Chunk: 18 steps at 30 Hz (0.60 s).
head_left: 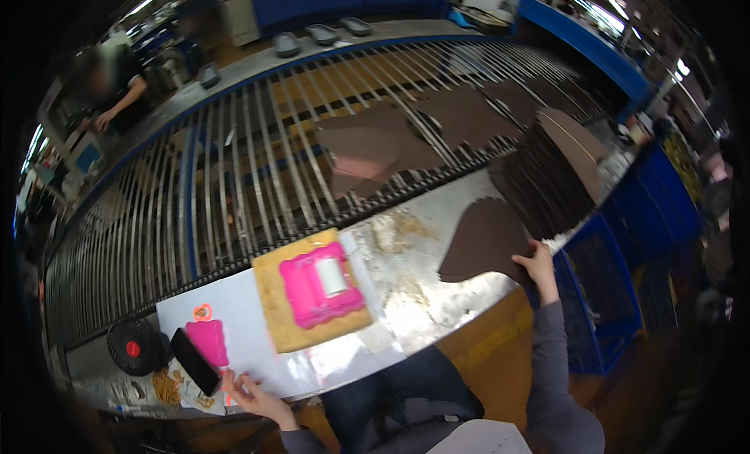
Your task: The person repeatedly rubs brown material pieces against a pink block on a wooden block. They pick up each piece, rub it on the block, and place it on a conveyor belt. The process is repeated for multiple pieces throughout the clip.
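Observation:
My right hand [539,265] pinches the right edge of a flat, curved brown cut piece [486,242], thumb on top. The piece lies over the metal tabletop's right end, beside a fanned stack of similar brown pieces [539,181]. Over at the lower left, my left hand [254,397] has its fingers apart. Its fingertips are at the lower end of a black phone [195,362]; whether they touch it I cannot tell. The phone leans slantwise by a small pink piece [208,342]. Between my hands, a pink wavy-edged tray [297,306] with a white roll [331,276] sits on a yellow pad [272,298].
Beyond the table runs a conveyor of metal bars [258,165] carrying several brown pieces [383,142]. Blue crates [598,298] stand at right. A black round object with a red centre [134,348] and rubber bands [166,388] lie at left. A person [109,87] works at far left.

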Available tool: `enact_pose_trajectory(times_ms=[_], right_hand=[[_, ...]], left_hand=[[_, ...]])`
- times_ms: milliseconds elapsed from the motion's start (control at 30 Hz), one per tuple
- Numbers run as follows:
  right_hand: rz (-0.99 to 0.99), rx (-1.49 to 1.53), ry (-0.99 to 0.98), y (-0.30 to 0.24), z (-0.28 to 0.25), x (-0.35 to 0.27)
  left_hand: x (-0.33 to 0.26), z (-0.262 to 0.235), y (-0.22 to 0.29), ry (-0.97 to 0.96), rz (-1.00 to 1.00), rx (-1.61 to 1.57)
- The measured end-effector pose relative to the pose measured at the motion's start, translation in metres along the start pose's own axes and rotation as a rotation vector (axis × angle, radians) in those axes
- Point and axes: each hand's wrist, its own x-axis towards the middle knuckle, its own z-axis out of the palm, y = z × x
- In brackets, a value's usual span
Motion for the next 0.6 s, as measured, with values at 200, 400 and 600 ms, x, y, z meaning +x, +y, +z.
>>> enact_pose_trajectory(times_ms=[200, 400, 600], right_hand=[[0.126, -0.149, -0.053, -0.059, -0.032, -0.013], [0.149, -0.350, -0.112, -0.086, -0.040, -0.027], [-0.431, 0.345, 0.018, -0.146, -0.120, -0.034]], left_hand=[[0.024, 0.018, 0.067, 0.111, 0.003, -0.144], [0.039, 0.022, 0.110, 0.081, 0.194, -0.276], [0.062, 0.021, 0.165, -0.354, 0.270, -0.360]])
